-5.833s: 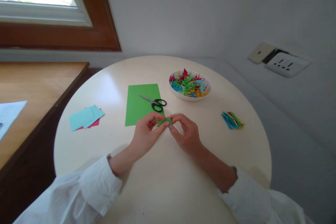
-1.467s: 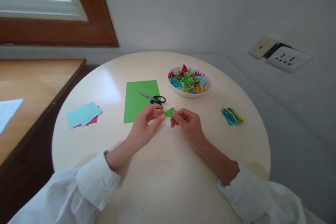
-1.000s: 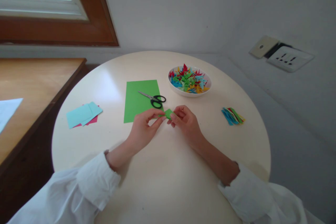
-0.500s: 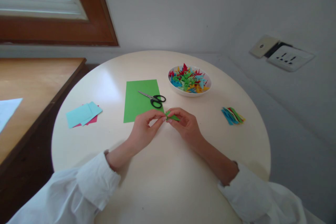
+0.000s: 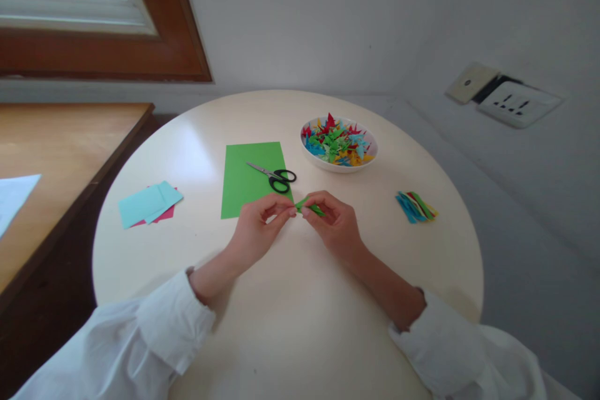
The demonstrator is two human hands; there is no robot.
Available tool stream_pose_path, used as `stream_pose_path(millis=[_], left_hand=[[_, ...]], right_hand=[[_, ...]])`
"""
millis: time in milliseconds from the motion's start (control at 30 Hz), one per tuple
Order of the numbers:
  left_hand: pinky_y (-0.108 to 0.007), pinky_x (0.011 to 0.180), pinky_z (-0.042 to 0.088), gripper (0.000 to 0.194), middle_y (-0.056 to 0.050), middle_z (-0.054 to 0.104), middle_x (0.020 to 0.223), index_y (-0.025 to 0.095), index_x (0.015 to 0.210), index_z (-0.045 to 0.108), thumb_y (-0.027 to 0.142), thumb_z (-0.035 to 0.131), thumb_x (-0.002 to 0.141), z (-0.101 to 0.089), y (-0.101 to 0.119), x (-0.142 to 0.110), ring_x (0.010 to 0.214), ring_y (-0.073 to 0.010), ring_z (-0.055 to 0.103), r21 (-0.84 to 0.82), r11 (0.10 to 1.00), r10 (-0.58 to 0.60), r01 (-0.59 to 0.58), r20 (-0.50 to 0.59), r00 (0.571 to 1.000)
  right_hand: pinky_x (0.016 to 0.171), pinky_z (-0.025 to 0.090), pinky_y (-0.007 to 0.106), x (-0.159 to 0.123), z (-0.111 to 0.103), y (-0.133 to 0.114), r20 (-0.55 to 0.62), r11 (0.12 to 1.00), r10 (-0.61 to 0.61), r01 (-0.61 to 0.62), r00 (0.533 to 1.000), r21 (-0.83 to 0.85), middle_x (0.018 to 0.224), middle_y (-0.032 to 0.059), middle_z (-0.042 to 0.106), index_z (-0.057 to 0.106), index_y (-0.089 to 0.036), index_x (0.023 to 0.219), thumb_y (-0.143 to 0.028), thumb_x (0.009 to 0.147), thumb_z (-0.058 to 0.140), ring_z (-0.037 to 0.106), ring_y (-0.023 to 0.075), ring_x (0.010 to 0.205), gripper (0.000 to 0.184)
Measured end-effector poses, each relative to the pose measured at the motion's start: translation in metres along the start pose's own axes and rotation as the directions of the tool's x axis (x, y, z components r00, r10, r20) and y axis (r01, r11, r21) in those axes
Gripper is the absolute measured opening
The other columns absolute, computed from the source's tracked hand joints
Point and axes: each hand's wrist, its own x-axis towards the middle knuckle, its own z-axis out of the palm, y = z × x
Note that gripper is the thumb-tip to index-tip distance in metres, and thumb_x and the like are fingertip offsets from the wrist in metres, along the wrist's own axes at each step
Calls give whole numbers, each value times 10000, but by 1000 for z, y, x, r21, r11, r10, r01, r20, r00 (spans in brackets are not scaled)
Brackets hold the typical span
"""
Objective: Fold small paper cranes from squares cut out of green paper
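Observation:
A small folded piece of green paper (image 5: 315, 209) is pinched between my two hands above the middle of the table. My left hand (image 5: 260, 225) grips its left end between thumb and fingertips. On the other side, my right hand (image 5: 335, 224) holds the paper, and its fingers partly hide it. Just beyond my left fingers lie scissors (image 5: 276, 179) with black handles, resting on a green sheet of paper (image 5: 244, 165). Farther back, a white bowl (image 5: 335, 168) is filled with small folded paper cranes (image 5: 334, 142) in several colours.
Light blue and pink paper pieces (image 5: 149, 205) lie at the left of the round white table (image 5: 300, 337). Narrow coloured paper strips (image 5: 416, 207) are piled on the right. A wooden desk (image 5: 56, 144) stands at the left, and a socket (image 5: 515, 104) is on the wall.
My right hand has shifted slightly away from my left, and a little more of the green paper shows between the fingertips. Everything else stays in place.

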Motion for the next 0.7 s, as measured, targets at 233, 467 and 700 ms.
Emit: stream_pose_path(millis=[233, 467, 700], left_hand=[[-216, 523, 442, 140, -26, 647, 606, 148, 681, 630, 285, 660, 683, -1, 6, 3, 555, -121, 576, -67, 988, -135, 136, 23, 991], [-241, 588, 482, 121, -30, 665, 639, 150, 668, 637, 266, 666, 651, -1, 7, 3, 603, -136, 605, -84, 983, -159, 163, 50, 986], [-244, 585, 494, 105, -28, 664, 626, 147, 652, 630, 247, 661, 658, 0, 8, 4, 605, -139, 613, -99, 975, -196, 199, 36, 980]], right_hand=[[696, 475, 269, -2, -1, 5, 5, 979, -136, 135, 991, -154, 842, 38, 576, 562, -211, 749, -217, 794, 565, 565, 152, 825, 46], [740, 473, 295, -2, -2, 4, 46, 966, -135, 142, 990, -216, 947, 66, 607, 543, -206, 758, -234, 818, 532, 579, 168, 891, 66], [600, 458, 263, -2, 1, 2, 11, 981, -32, 33, 999, -192, 824, 41, 608, 547, -198, 749, -281, 798, 555, 566, 142, 694, 97]])
